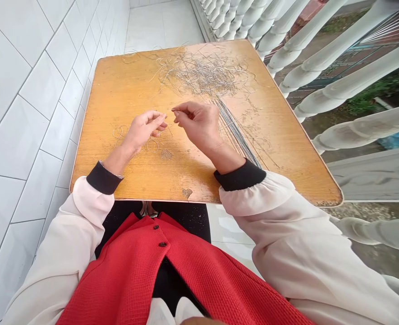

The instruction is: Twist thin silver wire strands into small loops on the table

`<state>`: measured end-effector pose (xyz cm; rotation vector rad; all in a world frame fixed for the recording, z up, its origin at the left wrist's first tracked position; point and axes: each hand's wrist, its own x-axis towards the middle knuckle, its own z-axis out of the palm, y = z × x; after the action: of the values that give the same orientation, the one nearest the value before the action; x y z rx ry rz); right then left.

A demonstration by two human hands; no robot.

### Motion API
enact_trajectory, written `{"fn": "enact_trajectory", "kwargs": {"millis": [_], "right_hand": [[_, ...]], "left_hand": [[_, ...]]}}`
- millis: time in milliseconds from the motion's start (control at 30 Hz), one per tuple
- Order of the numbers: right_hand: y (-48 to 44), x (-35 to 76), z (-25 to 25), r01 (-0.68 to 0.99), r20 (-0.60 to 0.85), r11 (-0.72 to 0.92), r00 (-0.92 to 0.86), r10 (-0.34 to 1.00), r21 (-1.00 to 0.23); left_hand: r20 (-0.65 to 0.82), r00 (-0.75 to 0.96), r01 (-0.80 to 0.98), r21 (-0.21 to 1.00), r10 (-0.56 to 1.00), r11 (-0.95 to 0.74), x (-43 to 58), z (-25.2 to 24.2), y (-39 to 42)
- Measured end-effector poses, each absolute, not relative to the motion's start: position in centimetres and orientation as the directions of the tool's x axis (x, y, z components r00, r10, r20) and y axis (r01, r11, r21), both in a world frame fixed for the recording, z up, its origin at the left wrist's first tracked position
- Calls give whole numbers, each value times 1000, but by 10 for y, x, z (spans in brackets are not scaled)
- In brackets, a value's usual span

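Fingers [187,108] of my right hand [199,128] pinch a fine wire end [172,109]; those of my left hand [141,133] curl loosely just beside it, grip unclear. Across the wooden tabletop [94,135] lie a silvery wire tangle [202,74], a straight bundle [236,131] and small loops [120,132].

A person's two bare hands were raised over an orange-yellow wooden tabletop [125,171], the right hand [199,126] pinching a thin wire [169,111] between thumb and forefinger, and the left hand [143,131] curled just beside it, above a few small wire rings [120,132]. A tangled heap of silver wire [202,72] lay ahead, and a bundle of straight wires [238,133] ran beneath the right hand. Cream sleeves with black cuffs [103,178] and a red jacket [185,275] filled the foreground, between a white tiled wall [26,113] and white balusters [321,58].
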<state>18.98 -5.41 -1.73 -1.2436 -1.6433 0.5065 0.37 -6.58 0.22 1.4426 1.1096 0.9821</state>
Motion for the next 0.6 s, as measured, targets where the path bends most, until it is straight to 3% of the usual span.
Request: {"fn": "enact_trajectory", "kwargs": {"millis": [200, 600], "right_hand": [[-53, 188, -19, 437, 393, 349, 11, 919, -829], [-55, 187, -16, 443, 399, 355, 5, 917, -823]], "left_hand": [[-24, 370, 9, 1000, 929, 22, 4, 3, -70], [-48, 323, -18, 998, 945, 57, 12, 2, -71]]}}
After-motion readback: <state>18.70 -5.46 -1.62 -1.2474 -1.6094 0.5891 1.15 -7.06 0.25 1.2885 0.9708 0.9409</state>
